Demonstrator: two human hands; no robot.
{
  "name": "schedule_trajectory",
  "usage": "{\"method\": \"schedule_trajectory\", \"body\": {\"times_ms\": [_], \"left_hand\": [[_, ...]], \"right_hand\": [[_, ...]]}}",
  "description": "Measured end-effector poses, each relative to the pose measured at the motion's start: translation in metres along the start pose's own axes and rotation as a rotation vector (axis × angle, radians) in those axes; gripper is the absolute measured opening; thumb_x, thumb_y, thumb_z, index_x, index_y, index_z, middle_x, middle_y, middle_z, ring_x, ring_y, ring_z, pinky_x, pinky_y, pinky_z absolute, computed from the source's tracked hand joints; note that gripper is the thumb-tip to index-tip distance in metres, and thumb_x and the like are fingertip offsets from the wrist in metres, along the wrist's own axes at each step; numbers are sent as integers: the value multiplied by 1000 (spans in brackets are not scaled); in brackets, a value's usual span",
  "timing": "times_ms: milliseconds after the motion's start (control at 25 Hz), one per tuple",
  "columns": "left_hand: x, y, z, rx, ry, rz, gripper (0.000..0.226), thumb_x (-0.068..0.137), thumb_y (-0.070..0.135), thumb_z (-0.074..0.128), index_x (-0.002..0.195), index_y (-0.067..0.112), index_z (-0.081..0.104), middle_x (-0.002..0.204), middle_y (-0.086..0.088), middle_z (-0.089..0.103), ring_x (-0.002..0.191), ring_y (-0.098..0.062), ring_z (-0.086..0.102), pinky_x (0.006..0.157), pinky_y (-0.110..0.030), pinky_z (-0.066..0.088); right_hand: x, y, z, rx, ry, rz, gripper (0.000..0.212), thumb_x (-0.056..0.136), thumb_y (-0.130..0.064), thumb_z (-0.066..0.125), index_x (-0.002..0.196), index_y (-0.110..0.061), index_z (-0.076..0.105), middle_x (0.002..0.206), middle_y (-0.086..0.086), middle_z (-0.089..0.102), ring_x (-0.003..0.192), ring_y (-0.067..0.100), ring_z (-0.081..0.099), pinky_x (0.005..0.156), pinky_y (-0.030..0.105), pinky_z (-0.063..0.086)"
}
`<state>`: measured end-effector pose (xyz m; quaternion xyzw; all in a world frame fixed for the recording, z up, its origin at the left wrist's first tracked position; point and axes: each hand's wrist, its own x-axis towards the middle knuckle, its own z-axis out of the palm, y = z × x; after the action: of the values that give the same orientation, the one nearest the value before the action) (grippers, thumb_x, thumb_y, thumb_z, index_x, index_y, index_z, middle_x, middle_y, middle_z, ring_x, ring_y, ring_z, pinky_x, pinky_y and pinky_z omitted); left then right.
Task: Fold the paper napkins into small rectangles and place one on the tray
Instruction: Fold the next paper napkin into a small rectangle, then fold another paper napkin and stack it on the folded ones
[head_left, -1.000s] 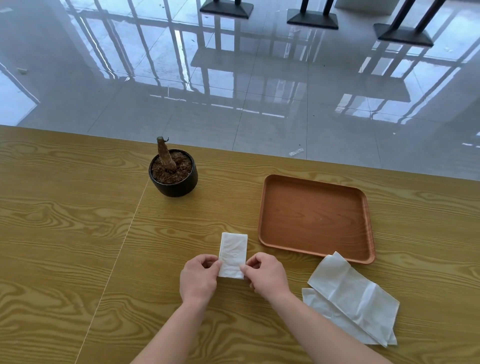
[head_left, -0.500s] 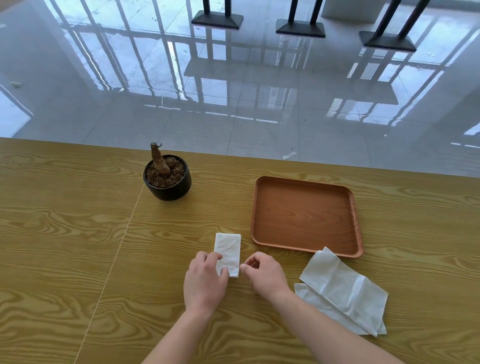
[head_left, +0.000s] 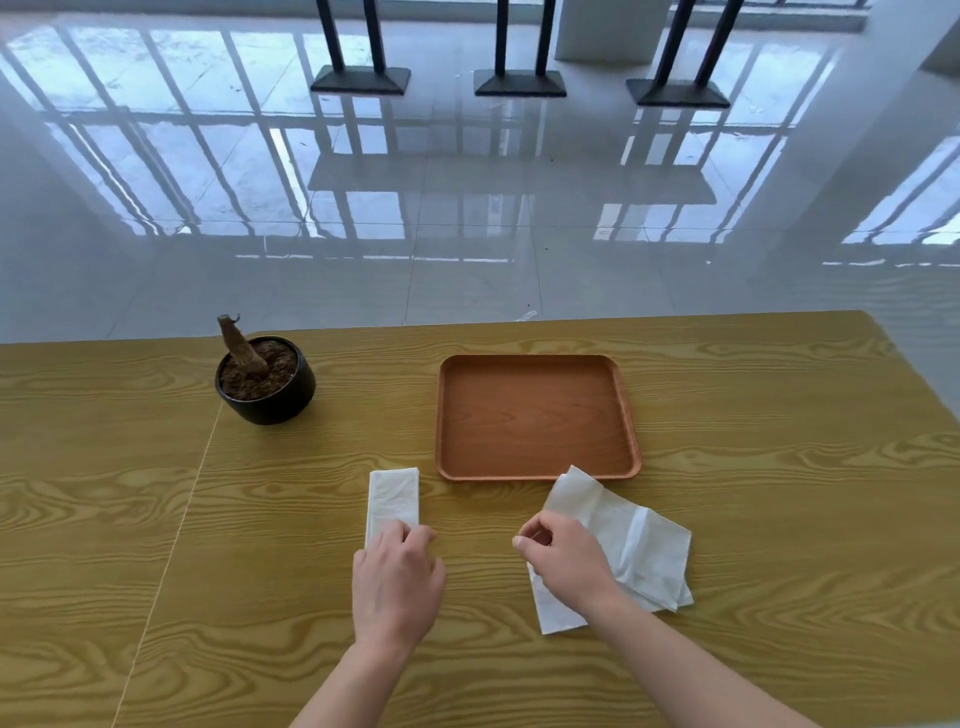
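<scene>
A small folded white napkin (head_left: 392, 498) lies on the wooden table (head_left: 779, 519), just left of the brown tray (head_left: 537, 415), which holds nothing. My left hand (head_left: 397, 582) rests its fingertips on the napkin's near end and hides that end. Right of it, two loose unfolded napkins (head_left: 636, 540) lie overlapped below the tray's near right corner. My right hand (head_left: 566, 564) is over their left edge with curled fingers, thumb near the forefinger. Whether it pinches paper is hidden.
A black pot (head_left: 266, 387) with soil and a bare stump stands at the back left of the table. The table's far edge runs just behind the tray, its right edge slants at far right, and glossy floor lies beyond.
My right hand has let go of the folded napkin and moved right onto the loose napkins. My left hand stays on the folded napkin. The camera has tilted and shifted.
</scene>
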<state>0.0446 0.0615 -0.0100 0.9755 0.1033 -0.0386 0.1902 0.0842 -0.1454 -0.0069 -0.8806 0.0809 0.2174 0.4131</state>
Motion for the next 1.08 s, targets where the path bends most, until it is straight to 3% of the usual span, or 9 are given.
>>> {"method": "schedule_trajectory", "body": {"times_ms": [240, 440, 520, 680, 840, 960, 1080], "left_hand": [[-16, 36, 23, -98, -100, 94, 28, 89, 35, 62, 116, 27, 65, 104, 10, 58, 101, -12, 54, 86, -28, 46], [-28, 76, 47, -143, -171, 160, 33, 90, 40, 58, 121, 29, 62, 108, 12, 56, 104, -10, 51, 84, -26, 46], [-32, 89, 55, -80, -184, 246, 34, 90, 43, 58, 120, 29, 61, 110, 11, 55, 101, -12, 49, 85, -27, 45], [-40, 105, 68, 119, -233, 439, 39, 82, 54, 57, 112, 30, 60, 115, 8, 51, 107, -18, 46, 88, -32, 41], [-46, 110, 73, 273, -288, 531, 24, 80, 40, 57, 99, 26, 59, 113, 2, 52, 104, -24, 48, 81, -36, 37], [-48, 112, 71, 327, -292, 536, 10, 78, 22, 61, 88, 23, 61, 100, -1, 58, 89, -25, 53, 70, -36, 40], [-47, 116, 71, 394, -291, 581, 14, 67, 11, 71, 70, 20, 61, 80, -3, 59, 70, -26, 54, 59, -36, 43]], "right_hand": [[-23, 53, -39, -86, 118, 27, 4, 90, -31, 67, 88, -27, 68, 81, -12, 70, 78, 5, 64, 68, 23, 53], [-40, 95, -60, -308, 230, -46, 12, 89, -27, 67, 101, -24, 68, 92, -13, 65, 86, 10, 60, 62, 24, 41], [-44, 105, -65, -413, 256, -141, 18, 86, -29, 73, 104, -25, 69, 99, -12, 63, 95, 12, 58, 66, 23, 41], [-39, 109, -70, -570, 246, -325, 31, 77, -36, 83, 102, -23, 71, 100, -8, 64, 95, 17, 59, 75, 28, 52], [-27, 107, -69, -697, 144, -388, 23, 88, -35, 68, 108, -23, 65, 114, -4, 60, 105, 19, 56, 87, 34, 50], [-26, 106, -70, -754, 157, -416, 5, 86, -21, 66, 90, -19, 66, 100, -1, 63, 89, 20, 60, 72, 35, 53], [-28, 110, -75, -762, 199, -456, 12, 77, -7, 72, 71, -14, 64, 79, 1, 63, 70, 21, 58, 57, 34, 53]]}}
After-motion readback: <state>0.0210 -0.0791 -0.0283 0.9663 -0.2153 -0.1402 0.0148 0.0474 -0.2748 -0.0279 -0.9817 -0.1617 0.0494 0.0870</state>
